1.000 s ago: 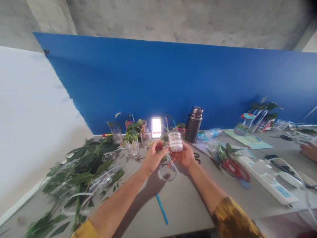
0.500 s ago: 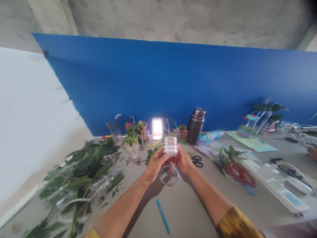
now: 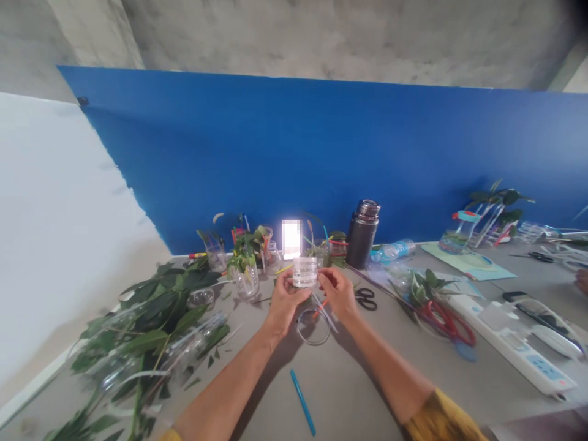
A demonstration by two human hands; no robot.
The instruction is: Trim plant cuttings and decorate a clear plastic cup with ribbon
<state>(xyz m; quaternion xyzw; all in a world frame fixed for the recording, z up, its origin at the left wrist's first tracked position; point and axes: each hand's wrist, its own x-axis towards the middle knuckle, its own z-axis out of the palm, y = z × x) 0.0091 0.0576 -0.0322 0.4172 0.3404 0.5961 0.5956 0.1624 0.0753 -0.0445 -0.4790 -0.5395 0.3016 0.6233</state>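
My left hand grips a clear plastic bottle section from the lower left, holding it upright above the table. My right hand is at its right side, with the fingertips pressed to its edge. Thin white strips and an orange-tipped strip hang just below the bottle section, next to my right hand. Under my hands, a clear plastic ring lies on the grey table. A blue pen or straw lies nearer me.
Leafy branches and cut plastic bottles fill the table's left side. Jars with plants and a dark vacuum flask stand behind. Black scissors, red-handled scissors and a white power strip lie right. Another person's hand shows at the right edge.
The bottle section has moved left and sits slightly lower in my hands. My right hand has shifted its fingers to the section's right edge.
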